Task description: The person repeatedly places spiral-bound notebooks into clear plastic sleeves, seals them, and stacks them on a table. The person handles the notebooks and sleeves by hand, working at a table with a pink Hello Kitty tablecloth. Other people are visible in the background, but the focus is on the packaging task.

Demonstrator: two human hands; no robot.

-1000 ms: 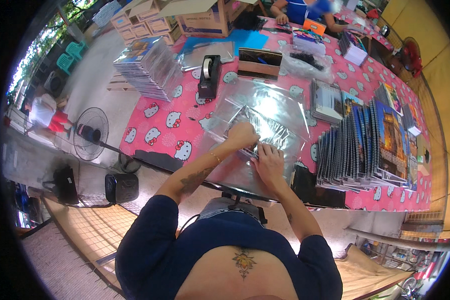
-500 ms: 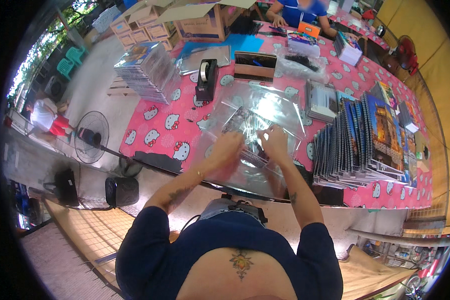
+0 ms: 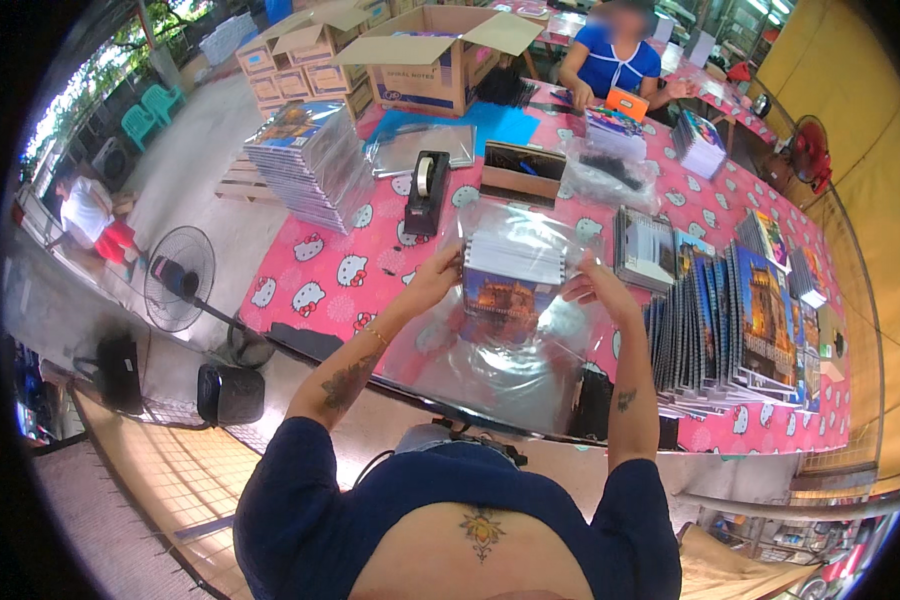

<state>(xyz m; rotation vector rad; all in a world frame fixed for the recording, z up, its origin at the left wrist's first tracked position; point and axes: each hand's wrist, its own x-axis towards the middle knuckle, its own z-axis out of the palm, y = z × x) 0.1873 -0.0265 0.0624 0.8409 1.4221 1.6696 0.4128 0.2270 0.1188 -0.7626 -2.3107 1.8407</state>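
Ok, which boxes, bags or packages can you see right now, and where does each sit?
Clear plastic bag: held up in both hands, around a spiral notebook stack.
Open brown carton: table's far end, flaps up.
Smaller brown cartons: left of it.
Clear bag of dark items: far side of table.

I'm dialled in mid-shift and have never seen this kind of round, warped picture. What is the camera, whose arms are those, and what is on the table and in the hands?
There is no machine: a person wears a wide fisheye camera on the head, looking down, so straight edges bend. The two forearms rising from below are theirs. The left hand and right hand hold up a small stack of spiral notebooks inside a clear plastic bag. On the pink patterned tablecloth lie a black tape dispenser, more notebooks standing in a row on the right, and a wrapped pile on the left. Cardboard boxes stand beyond. A co-worker in blue sits at the far end.
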